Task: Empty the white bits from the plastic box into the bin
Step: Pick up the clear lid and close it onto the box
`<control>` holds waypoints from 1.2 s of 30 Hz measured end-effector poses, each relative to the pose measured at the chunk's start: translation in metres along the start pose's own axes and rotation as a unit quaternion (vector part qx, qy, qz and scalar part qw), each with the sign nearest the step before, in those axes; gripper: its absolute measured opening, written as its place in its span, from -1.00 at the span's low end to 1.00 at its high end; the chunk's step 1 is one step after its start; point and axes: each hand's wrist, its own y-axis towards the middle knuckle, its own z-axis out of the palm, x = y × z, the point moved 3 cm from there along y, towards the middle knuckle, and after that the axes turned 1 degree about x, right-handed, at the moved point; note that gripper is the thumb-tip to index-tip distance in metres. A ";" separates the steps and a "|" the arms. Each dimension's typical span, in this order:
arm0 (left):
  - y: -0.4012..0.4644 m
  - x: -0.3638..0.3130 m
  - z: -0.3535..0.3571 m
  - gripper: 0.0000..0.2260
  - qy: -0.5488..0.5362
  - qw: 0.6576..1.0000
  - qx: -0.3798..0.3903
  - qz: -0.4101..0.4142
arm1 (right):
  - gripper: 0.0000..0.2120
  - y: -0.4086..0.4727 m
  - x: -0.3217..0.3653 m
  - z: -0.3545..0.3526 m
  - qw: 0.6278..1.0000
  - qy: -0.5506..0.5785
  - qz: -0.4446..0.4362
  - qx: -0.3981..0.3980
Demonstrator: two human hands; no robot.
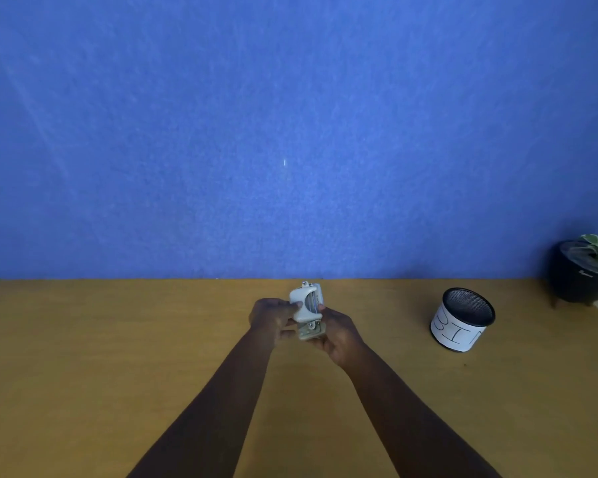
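Fingers (pixel 292 306) of both hands wrap tight around the small white box (pixel 306 309). The left hand (pixel 269 317) and right hand (pixel 337 334) hold it up over the table (pixel 118 339), near the back edge. The bin (pixel 462 319) sits well apart, toward the back right corner, by a plant pot (pixel 580 270).

Wooden table (pixel 118 339), tan top, butts against blue wall at rear. On it, right side: mesh bin (pixel 463 319) w/ white "BIN" label, tilted. Far right corner: black plant pot (pixel 579 277), apart from bin.
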 end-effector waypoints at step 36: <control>0.035 0.064 -0.153 -0.96 0.071 0.985 -0.122 -0.100 | -0.49 0.045 -0.046 -0.026 0.629 -0.771 -0.087 -0.039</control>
